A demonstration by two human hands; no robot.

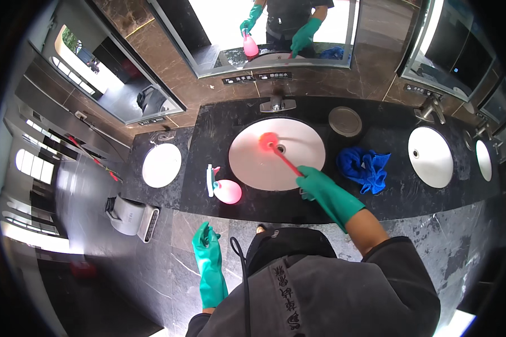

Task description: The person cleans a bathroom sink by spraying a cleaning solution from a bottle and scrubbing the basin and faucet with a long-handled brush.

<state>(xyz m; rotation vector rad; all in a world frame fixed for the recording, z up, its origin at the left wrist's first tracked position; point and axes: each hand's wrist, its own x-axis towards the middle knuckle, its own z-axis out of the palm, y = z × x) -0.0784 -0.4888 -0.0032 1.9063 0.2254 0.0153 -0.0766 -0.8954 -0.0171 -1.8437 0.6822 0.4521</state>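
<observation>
My right hand (316, 183), in a long green rubber glove, grips the red handle of a round-headed brush (287, 159). The brush's pinkish-red head, blurred, is inside the white oval washbasin (253, 168), beside the drain. My left hand (206, 238), gloved alike, hangs over the floor in front of the counter; its fingers are loosely bent and hold nothing. On the counter left of the basin stands a pink spray bottle (228, 191) with a white and green trigger head. Right of the basin, a crumpled blue cloth (364, 166) lies close to my right forearm.
The black stone counter (274, 210) bears a faucet (277, 105) behind the basin and a round dark lid (345, 121) at the back right. More basins (431, 158) (162, 165) lie on both sides. A grey floor blower (130, 217) stands at left. A mirror (219, 38) hangs behind.
</observation>
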